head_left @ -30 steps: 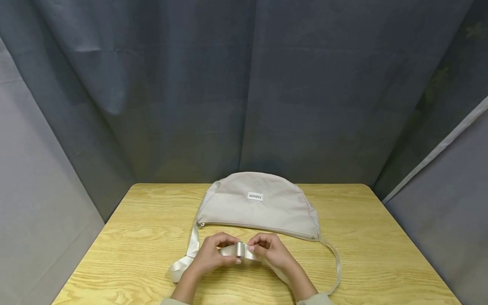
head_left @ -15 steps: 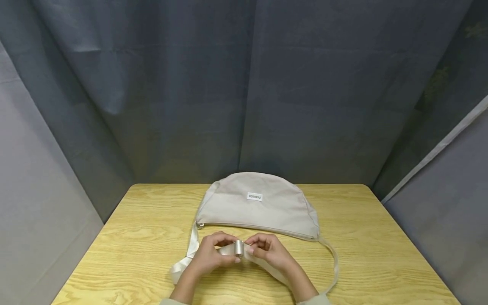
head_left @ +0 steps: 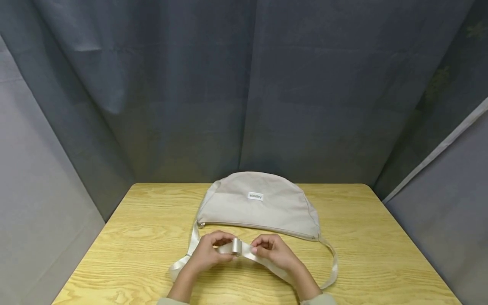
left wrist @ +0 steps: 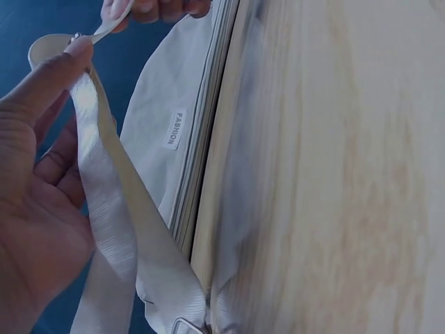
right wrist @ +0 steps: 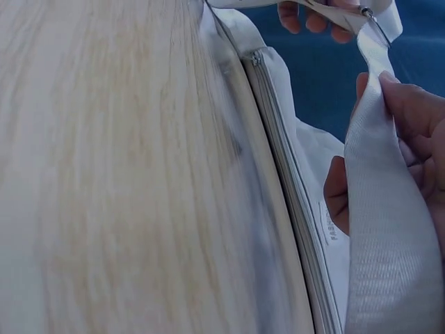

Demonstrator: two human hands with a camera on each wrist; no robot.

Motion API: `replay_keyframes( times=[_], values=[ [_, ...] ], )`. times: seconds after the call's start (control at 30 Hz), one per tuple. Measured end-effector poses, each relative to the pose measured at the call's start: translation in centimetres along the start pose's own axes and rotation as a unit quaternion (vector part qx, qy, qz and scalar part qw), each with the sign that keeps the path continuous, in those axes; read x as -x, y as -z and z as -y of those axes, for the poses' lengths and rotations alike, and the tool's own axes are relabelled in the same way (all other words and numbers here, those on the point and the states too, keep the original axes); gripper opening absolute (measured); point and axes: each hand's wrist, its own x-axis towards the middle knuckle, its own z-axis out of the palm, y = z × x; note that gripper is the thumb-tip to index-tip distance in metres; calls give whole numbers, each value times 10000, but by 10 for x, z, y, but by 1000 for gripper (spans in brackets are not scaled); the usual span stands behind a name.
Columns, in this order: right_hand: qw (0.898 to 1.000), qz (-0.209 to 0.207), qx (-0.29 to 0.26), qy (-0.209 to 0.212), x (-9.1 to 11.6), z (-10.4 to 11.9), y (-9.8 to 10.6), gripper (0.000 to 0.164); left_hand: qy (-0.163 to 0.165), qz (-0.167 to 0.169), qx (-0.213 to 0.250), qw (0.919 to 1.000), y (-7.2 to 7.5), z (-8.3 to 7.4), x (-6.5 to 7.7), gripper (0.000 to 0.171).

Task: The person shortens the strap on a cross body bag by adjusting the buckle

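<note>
A pale beige shoulder bag (head_left: 232,209) lies flat on the table, its zipper edge toward the hands. My left hand (head_left: 211,254) pinches the bag strap (head_left: 270,264) beside a metal slider buckle (head_left: 237,247), where the webbing loops over. In the left wrist view the thumb (left wrist: 59,73) presses at that buckle. My right hand (head_left: 276,252) pinches the same webbing to the right of the buckle, between thumb and fingers. A short stretch of strap spans the gap between both hands. In the right wrist view the flat webbing (right wrist: 389,223) hangs down past the palm.
The wooden table (head_left: 126,254) extends to both sides of the bag. Strap loops lie on it at left (head_left: 178,267) and right (head_left: 334,264). A dark curtain (head_left: 190,106) stands behind its far edge, with grey panels at both sides.
My right hand has drawn slightly away to the right, along the strap. My left hand and the buckle have shifted a little left, so more webbing shows between the hands.
</note>
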Motion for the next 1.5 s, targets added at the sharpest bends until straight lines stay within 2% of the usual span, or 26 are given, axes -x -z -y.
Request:
replay_keyframes(
  times=[0.07,0.2,0.3,0.4,0.63,0.77,0.97,1.2,1.4,1.5],
  values=[
    [9998,17,176,123,-1,3,-2,11,-27,52,-4,10000,-2,2,0,40],
    [9995,90,225,224,-4,6,-5,10,5,87,64,9999,-7,19,-3,40],
    [9996,103,196,159,-5,5,-7,11,59,98,12,9999,-9,32,-5,42],
    [9995,105,270,108,-5,2,-5,13,53,98,-107,9999,-8,36,-5,42],
    [9984,268,497,16,2,-5,2,14,194,-19,-147,9997,-1,29,-5,41],
    [9979,268,576,144,6,6,0,11,229,53,-72,9997,-3,26,-5,41],
    [9978,265,553,264,9,25,-6,9,39,227,-22,9997,-12,35,-6,39],
    [9979,320,451,340,5,26,-8,9,16,345,-39,9994,-15,39,-7,39],
    [9985,280,434,178,6,25,-7,12,214,110,-81,9997,-11,32,-5,41],
    [9989,186,426,29,8,24,-5,14,271,-11,-145,9995,-7,21,-3,41]
  ],
)
